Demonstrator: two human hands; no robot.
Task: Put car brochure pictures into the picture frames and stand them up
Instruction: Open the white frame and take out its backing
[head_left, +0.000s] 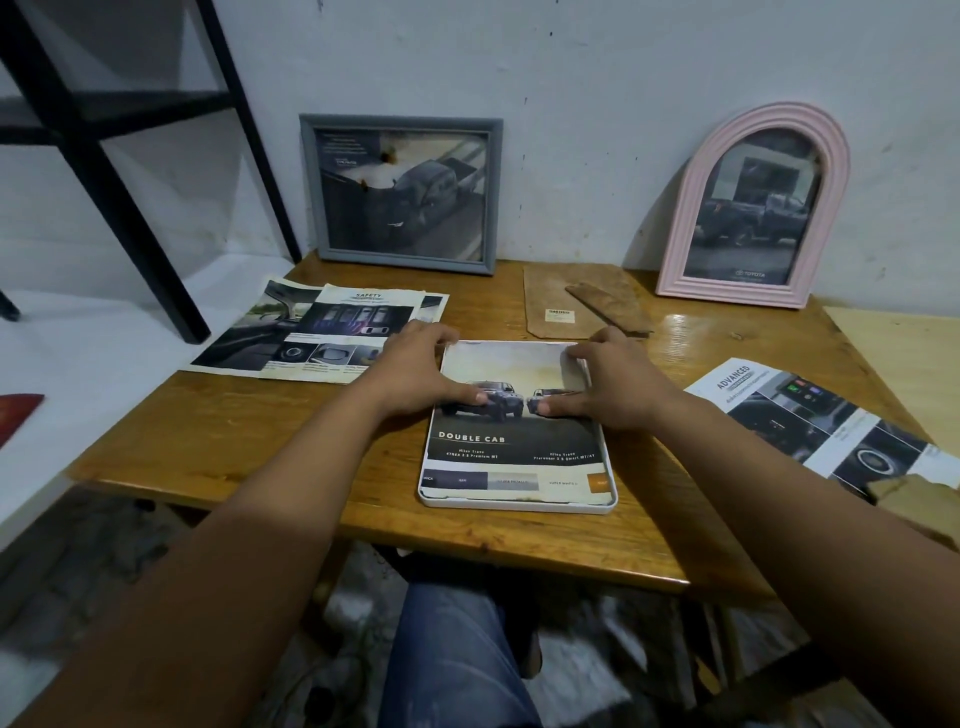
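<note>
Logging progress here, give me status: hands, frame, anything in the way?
Left hand and right hand press the brochure picture into the white frame, flat on the table. Backing board still off.

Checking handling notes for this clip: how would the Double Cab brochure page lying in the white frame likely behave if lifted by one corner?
The Double Cab page looks like thin paper, so it would probably flop and bend. Both thumbs press it flat into the white frame, suggesting it tends to curl up. Probably very light and easily creased.
</note>
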